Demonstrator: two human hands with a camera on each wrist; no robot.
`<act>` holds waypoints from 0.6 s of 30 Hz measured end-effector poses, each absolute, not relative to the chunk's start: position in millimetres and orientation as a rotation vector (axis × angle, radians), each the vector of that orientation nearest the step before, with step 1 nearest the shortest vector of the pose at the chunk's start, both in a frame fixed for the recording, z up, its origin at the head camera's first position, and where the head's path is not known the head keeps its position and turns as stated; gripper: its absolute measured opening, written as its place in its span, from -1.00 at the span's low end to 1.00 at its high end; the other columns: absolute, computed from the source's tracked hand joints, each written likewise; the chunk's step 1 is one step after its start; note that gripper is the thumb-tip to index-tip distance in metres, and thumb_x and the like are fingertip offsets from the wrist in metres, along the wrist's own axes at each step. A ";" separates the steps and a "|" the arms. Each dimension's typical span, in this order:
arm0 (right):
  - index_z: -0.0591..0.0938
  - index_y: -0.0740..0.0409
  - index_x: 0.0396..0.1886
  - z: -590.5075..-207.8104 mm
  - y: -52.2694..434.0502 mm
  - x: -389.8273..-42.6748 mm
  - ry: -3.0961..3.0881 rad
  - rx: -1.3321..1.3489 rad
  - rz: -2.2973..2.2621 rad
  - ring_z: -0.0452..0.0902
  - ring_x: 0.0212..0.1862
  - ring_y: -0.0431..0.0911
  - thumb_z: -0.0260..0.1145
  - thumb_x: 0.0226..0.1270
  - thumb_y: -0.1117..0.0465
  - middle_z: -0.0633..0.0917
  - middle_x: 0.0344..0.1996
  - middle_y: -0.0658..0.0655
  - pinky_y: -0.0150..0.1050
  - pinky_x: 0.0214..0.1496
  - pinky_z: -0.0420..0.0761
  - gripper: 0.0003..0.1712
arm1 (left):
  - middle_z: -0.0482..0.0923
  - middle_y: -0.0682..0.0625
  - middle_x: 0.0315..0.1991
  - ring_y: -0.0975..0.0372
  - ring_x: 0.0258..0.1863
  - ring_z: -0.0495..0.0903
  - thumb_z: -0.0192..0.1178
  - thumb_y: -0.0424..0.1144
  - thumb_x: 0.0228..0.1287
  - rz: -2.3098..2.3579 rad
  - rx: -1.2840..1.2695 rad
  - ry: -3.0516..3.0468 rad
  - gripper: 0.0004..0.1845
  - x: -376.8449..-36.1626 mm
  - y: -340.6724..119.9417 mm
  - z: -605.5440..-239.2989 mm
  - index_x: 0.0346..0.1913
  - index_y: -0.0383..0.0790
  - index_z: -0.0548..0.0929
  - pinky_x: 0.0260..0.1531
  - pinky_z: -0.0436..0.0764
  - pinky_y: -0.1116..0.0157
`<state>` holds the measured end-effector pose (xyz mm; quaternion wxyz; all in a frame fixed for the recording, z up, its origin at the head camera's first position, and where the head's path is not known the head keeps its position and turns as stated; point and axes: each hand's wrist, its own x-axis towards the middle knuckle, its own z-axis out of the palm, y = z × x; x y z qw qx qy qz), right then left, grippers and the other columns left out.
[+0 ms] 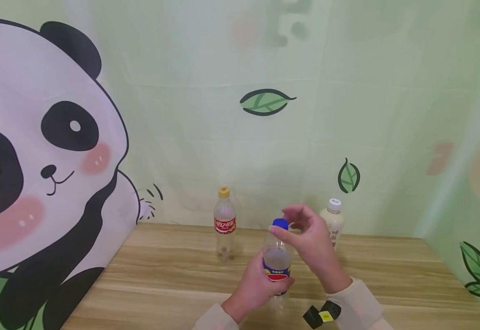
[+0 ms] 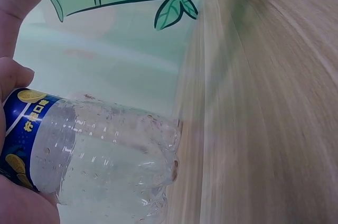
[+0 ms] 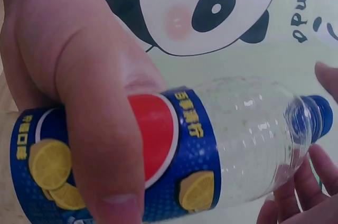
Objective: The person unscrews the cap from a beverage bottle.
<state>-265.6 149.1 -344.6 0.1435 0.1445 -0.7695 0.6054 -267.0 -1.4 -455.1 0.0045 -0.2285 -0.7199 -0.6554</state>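
Hiding bottle label point(image 1: 277, 274): left hand point(image 1: 253, 289).

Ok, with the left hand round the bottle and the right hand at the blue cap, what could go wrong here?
1. The clear bottle looks thin; the left hand grips its label, and a hard squeeze might buckle it.
2. The right hand only has fingertips by the blue cap, so it could slip.
3. The white-capped bottle stands close behind the right hand and might get knocked.

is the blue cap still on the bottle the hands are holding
On. The blue cap sits on the neck of the bottle, which the left hand grips; the right hand is at the cap.
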 end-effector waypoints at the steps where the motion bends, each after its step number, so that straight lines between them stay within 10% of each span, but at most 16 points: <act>1: 0.60 0.14 0.03 -344.1 147.4 -264.6 -2.220 0.381 1.730 0.60 -0.01 -0.03 0.64 0.09 0.12 0.69 -0.10 0.15 -0.25 0.12 0.61 -0.45 | 0.67 0.01 -0.09 0.28 -0.16 0.66 0.56 -0.27 0.04 -2.056 -0.715 -2.255 -0.38 -266.7 -1.5 -454.6 0.17 -0.10 0.51 -0.06 0.67 0.38; 18: 0.73 0.12 -0.20 -344.5 137.8 -259.1 -2.200 0.256 1.658 0.63 -0.13 -0.06 0.69 0.00 -0.02 0.77 -0.25 0.10 -0.10 0.09 0.64 -0.54 | 0.65 0.00 -0.12 0.27 -0.18 0.65 0.55 -0.28 0.03 -2.054 -0.716 -2.251 -0.40 -266.5 -2.7 -455.3 0.13 -0.15 0.51 -0.08 0.66 0.38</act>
